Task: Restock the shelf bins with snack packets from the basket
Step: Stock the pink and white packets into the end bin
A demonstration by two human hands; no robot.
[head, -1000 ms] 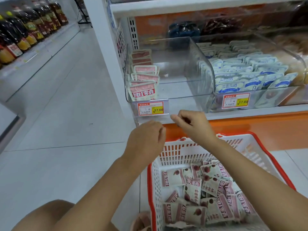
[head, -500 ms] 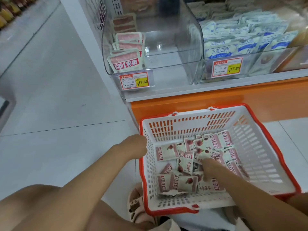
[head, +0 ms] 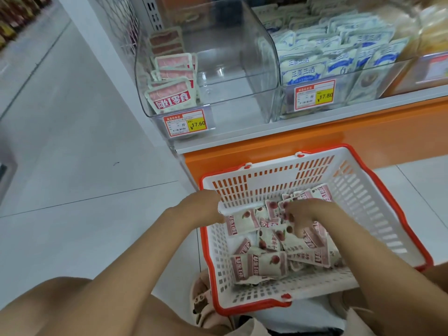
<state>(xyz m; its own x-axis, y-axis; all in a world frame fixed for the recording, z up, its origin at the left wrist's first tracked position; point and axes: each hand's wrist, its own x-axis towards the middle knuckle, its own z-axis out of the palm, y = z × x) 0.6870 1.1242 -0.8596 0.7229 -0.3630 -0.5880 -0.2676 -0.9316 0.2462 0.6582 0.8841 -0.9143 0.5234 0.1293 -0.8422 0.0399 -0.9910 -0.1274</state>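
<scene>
Both hands have dropped from the shelf edge into the white basket (head: 266, 180) — a fresh pickup is starting. The right hand (head: 306, 215) curls its fingers (head: 289, 217) down round the top snack packets (head: 257, 263); the rest of the heap lies below and nearer than those fingertips. Half a second ago the left hand (head: 201, 210) was outside the rim; now it hooks over it, its fingers hidden, so its hold is unclear. The clear shelf bin (head: 218, 69), far above the fingers, remains mostly unfilled.
</scene>
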